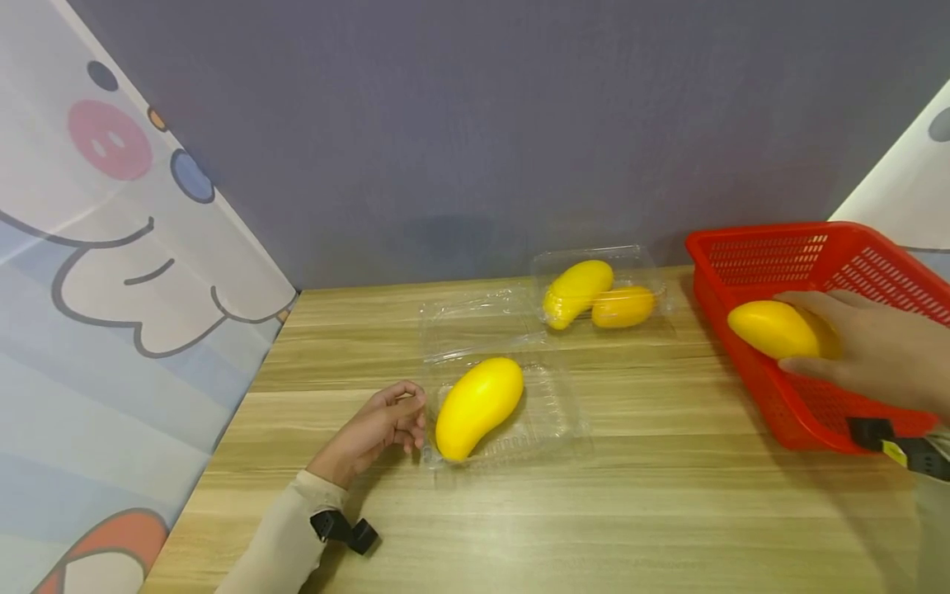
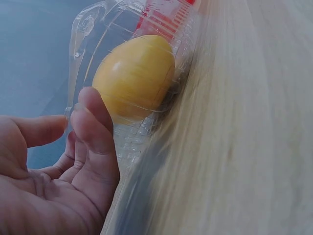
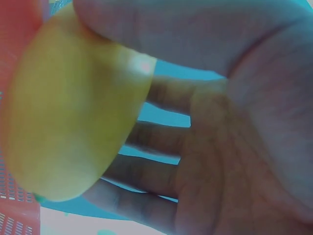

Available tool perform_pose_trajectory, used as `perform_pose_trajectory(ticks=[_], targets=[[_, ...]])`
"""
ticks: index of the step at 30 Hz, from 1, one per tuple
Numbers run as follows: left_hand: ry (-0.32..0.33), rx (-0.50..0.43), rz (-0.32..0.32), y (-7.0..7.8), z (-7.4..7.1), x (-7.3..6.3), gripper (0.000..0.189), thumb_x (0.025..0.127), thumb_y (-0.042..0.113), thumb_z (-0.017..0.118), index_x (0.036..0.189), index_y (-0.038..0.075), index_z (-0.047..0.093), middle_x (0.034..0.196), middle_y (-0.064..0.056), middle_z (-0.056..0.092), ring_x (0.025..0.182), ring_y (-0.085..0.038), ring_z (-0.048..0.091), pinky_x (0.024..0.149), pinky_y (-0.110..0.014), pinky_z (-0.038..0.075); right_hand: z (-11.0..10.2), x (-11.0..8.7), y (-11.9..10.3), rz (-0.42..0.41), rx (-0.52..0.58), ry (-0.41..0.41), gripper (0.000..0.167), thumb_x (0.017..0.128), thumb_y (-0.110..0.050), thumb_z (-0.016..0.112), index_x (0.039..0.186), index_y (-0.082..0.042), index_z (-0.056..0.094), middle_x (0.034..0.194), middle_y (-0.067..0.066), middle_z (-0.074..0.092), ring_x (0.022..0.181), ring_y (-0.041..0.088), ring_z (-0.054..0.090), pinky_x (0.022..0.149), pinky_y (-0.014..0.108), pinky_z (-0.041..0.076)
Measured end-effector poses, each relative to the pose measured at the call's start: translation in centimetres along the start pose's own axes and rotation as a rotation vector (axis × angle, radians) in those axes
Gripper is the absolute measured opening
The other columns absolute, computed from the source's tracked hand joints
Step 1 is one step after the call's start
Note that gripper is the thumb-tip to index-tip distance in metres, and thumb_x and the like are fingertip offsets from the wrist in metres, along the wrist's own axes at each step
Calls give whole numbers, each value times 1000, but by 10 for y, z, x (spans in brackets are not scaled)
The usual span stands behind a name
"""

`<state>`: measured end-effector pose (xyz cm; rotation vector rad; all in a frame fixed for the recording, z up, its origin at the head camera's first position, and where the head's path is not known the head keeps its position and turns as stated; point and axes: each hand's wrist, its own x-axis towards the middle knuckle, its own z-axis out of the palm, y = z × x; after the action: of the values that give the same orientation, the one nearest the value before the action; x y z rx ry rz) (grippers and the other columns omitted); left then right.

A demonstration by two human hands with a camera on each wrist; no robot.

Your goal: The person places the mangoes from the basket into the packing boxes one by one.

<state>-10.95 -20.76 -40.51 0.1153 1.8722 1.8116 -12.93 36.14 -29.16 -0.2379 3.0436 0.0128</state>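
Note:
My right hand (image 1: 861,351) holds a yellow mango (image 1: 775,328) over the left side of a red basket (image 1: 764,396). In the right wrist view the thumb lies along one side of this mango (image 3: 73,112) and the fingers reach behind it. An open clear plastic clamshell box (image 1: 549,412) lies on the table with one large mango (image 1: 481,406) in its base. At the box's left edge is my left hand (image 1: 382,429). The left wrist view shows its thumb and forefinger pinching the plastic rim (image 2: 73,78).
Behind, near the wall, another clear plastic box (image 1: 638,262) holds two mangoes (image 1: 579,289). The red basket stands at the right of the wooden table (image 1: 631,520). A grey wall (image 1: 475,148) rises along the table's back edge, and a cartoon-printed panel (image 1: 178,272) flanks the left.

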Motion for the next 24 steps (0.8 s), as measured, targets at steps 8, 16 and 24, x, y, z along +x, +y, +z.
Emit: perform_pose_trajectory(ticks=[8, 16, 24], targets=[[-7, -20, 9, 0, 0, 0, 24, 105, 27, 49, 111, 3, 46, 76, 3, 60, 62, -10, 63, 54, -22, 51, -3, -1, -4, -42, -13, 24, 95, 78, -58, 77, 144, -3, 36, 123, 33, 50, 88, 37, 57, 76, 63, 48], [2, -20, 12, -1, 0, 1, 24, 105, 25, 50, 111, 3, 45, 76, 3, 60, 62, -10, 63, 54, -22, 51, -2, -2, -8, -62, -20, 45, 92, 77, -51, 81, 144, -4, 39, 121, 32, 51, 91, 39, 56, 79, 64, 48], [1, -7, 12, -2, 0, 1, 23, 105, 24, 49, 111, 3, 46, 76, 3, 60, 63, -10, 63, 55, -22, 51, -3, -1, -17, -94, -11, 53, 88, 78, -45, 82, 144, -6, 41, 124, 30, 52, 97, 40, 56, 82, 65, 48]])
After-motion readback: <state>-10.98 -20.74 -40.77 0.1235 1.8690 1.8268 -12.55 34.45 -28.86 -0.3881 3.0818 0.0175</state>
